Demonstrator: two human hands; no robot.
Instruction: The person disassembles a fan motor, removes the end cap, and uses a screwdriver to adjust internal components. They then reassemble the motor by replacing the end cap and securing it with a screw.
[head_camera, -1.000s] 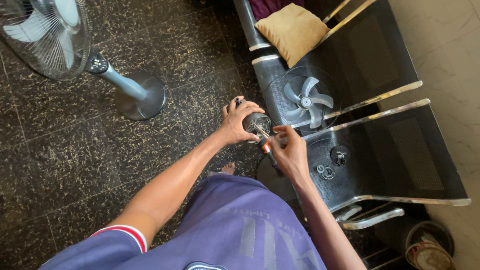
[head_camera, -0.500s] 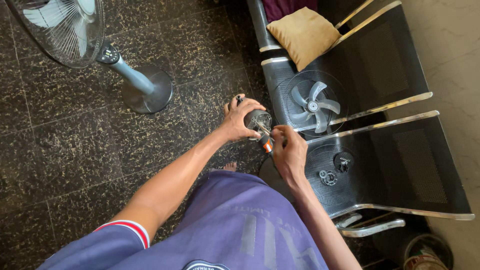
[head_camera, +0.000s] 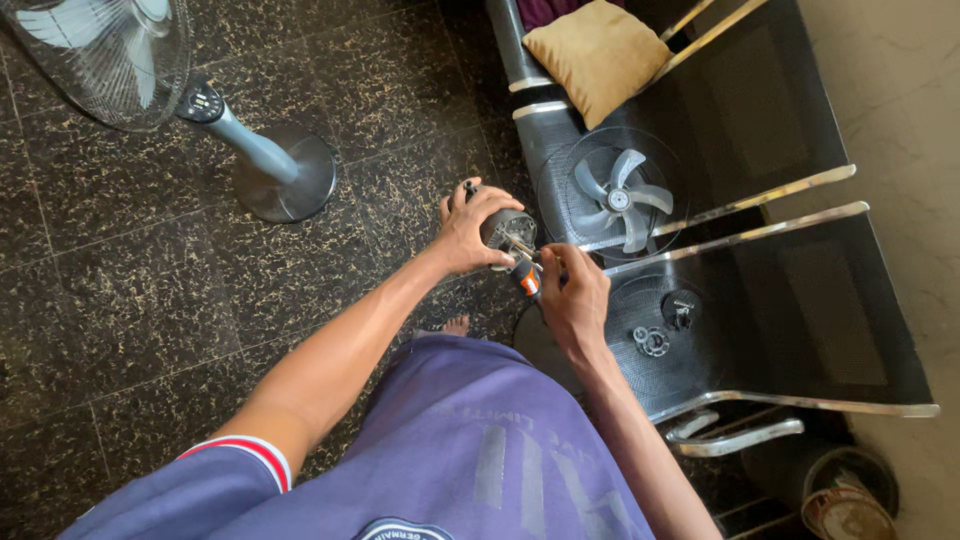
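Currently, your left hand (head_camera: 470, 228) is wrapped around a small grey fan motor (head_camera: 506, 228), fingers curled over its top and side so that the housing is firmly gripped and held above the dark speckled floor (head_camera: 150, 290), just in front of the black seating bench (head_camera: 760, 260). Your right hand (head_camera: 575, 295) is closed around the orange-and-black handle of a screwdriver (head_camera: 527, 275), fingers folded tight on the grip; the shaft points up and left into the face of the motor, with the tip touching or just at it, though the exact contact point is too small to confirm. On the bench, directly right of the motor, a grey fan blade (head_camera: 618, 198) lies inside a round wire guard (head_camera: 560, 200). A second guard (head_camera: 650, 345) lies on the next seat, near your right hand, carrying a black knob (head_camera: 681, 310) and a small ring-shaped part (head_camera: 653, 341). A tan cushion (head_camera: 592, 52) rests at the far end of the bench. A pedestal fan (head_camera: 250, 150) stands on the floor to the left, well apart from both hands.
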